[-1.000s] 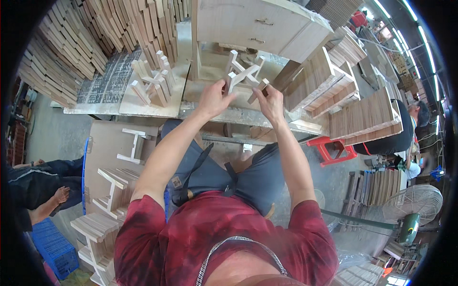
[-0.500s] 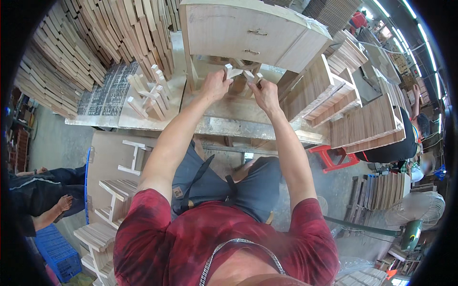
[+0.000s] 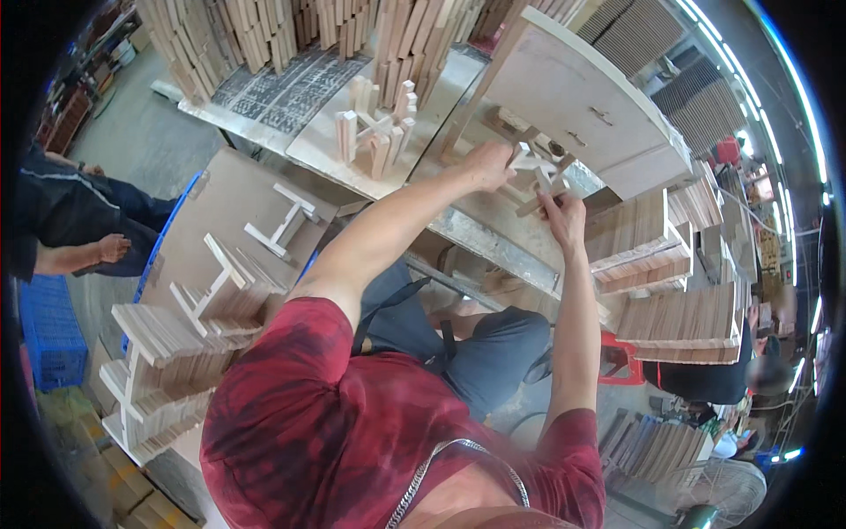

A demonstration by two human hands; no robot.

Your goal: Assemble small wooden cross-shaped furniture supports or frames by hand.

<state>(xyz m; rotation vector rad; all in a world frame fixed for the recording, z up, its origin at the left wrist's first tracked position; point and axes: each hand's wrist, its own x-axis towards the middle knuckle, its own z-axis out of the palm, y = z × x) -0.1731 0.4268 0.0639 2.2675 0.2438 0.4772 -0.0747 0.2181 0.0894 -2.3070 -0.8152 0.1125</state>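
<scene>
My left hand (image 3: 490,166) is closed on one side of a small pale wooden frame (image 3: 545,179), made of short square sticks. My right hand (image 3: 564,217) pinches the other side of it, close to a stick end. Both hands hold it above the workbench (image 3: 493,231), below a pale cabinet-like box (image 3: 582,101) with two small metal handles. The fingertips are partly hidden behind the wood. To the left of my hands, a cluster of short sticks (image 3: 379,141) stands on the bench.
Tall stacks of wooden strips (image 3: 238,35) line the back left. On a lower brown surface to my left lie an H-shaped wooden frame (image 3: 280,229) and stacked wooden pieces (image 3: 159,335). Stacked boards (image 3: 679,319), a red stool (image 3: 617,360) and a fan (image 3: 718,489) stand right. Another person (image 3: 79,212) is far left.
The view has turned left, so the bench and hands appear farther right and tilted. Both hands still hold the small wooden frame.
</scene>
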